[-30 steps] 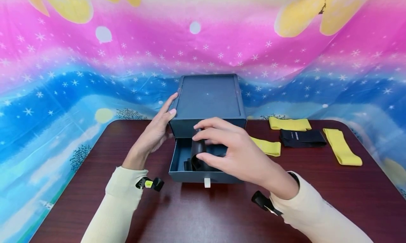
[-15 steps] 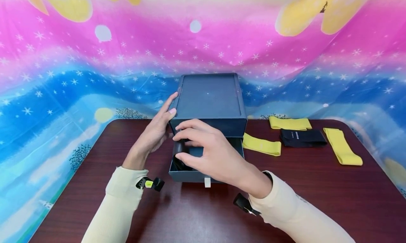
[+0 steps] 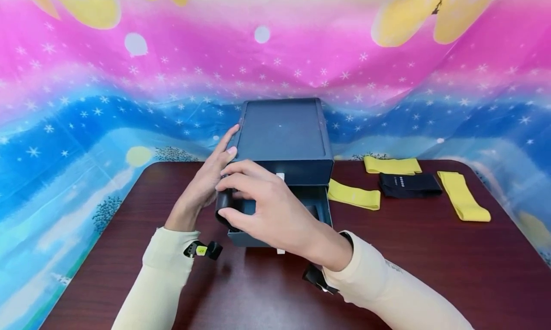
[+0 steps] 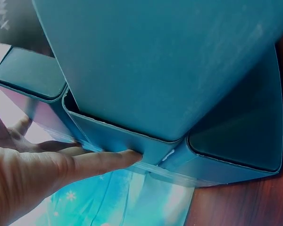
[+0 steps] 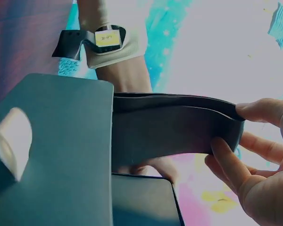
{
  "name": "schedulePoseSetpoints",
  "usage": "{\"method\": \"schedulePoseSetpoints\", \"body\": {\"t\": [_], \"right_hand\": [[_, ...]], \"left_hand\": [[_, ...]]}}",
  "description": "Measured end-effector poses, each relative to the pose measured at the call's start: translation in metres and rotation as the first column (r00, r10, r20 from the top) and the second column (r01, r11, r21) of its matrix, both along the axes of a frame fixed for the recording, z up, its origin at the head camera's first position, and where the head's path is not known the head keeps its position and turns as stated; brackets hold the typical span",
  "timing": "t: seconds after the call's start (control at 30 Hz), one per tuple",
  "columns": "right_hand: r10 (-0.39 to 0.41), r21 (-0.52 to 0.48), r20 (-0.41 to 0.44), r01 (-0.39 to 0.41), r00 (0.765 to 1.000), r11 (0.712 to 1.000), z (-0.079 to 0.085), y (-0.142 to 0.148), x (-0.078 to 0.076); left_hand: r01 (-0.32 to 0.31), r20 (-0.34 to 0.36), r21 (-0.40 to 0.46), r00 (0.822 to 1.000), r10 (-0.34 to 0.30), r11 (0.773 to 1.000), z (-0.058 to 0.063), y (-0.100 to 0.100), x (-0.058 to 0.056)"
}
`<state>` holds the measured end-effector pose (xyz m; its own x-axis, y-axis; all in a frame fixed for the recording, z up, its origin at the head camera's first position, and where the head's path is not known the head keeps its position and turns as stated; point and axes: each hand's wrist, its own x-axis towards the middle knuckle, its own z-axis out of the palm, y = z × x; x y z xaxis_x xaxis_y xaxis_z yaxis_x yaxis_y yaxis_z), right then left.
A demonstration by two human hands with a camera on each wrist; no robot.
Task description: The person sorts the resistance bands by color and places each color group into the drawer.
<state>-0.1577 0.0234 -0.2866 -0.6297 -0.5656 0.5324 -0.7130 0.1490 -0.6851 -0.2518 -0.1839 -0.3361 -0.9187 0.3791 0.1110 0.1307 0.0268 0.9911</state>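
Observation:
My right hand (image 3: 275, 208) pinches a black resistance band (image 5: 174, 132), a flat loop, between thumb and fingers. Its upper end stands above the left side of the pulled-out lower drawer (image 3: 250, 240), and the lower part dips behind the drawer front in the right wrist view. My left hand (image 3: 202, 191) lies with extended fingers along the left side of the dark drawer box (image 3: 281, 134). In the left wrist view, a straight finger (image 4: 108, 161) touches the box's side wall. The right hand covers much of the drawer's inside.
Right of the box lie yellow resistance bands (image 3: 355, 196) and a folded black band (image 3: 409, 185) with white print. The upper drawer (image 3: 310, 172) is closed. A white pull tab (image 5: 12, 146) sticks out from the lower drawer's front. A patterned cloth (image 3: 107, 105) hangs behind the table (image 3: 150, 186).
My right hand has moved left with the black resistance band, from the drawer's middle to its left side. My left hand stays on the box.

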Motion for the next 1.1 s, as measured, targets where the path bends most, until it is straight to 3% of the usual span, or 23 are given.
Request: {"method": "schedulePoseSetpoints", "body": {"t": [0.23, 0.63, 0.77, 1.0, 1.1], "right_hand": [[-0.059, 0.069, 0.058, 0.055, 0.997, 0.996, -0.008, 0.009, -0.002], [-0.165, 0.223, 0.083, 0.143, 0.983, 0.964, -0.034, 0.065, -0.007], [-0.202, 0.304, 0.055, 0.176, 0.978, 0.936, -0.041, 0.079, -0.011], [-0.222, 0.472, -0.056, 0.222, 0.973, 0.853, -0.046, 0.092, -0.015], [-0.219, 0.492, -0.071, 0.226, 0.973, 0.841, -0.046, 0.097, -0.015]], "left_hand": [[0.03, 0.028, 0.059, 0.999, -0.032, 0.998, -0.001, 0.0, 0.0], [0.004, 0.086, 0.073, 0.996, -0.01, 0.997, 0.0, 0.002, 0.001], [0.0, 0.09, 0.073, 0.996, -0.007, 0.997, 0.0, 0.002, 0.001], [0.003, 0.083, 0.068, 0.997, -0.008, 0.998, 0.0, 0.003, 0.001], [0.002, 0.079, 0.065, 0.997, -0.007, 0.998, 0.0, 0.003, 0.001]]}}
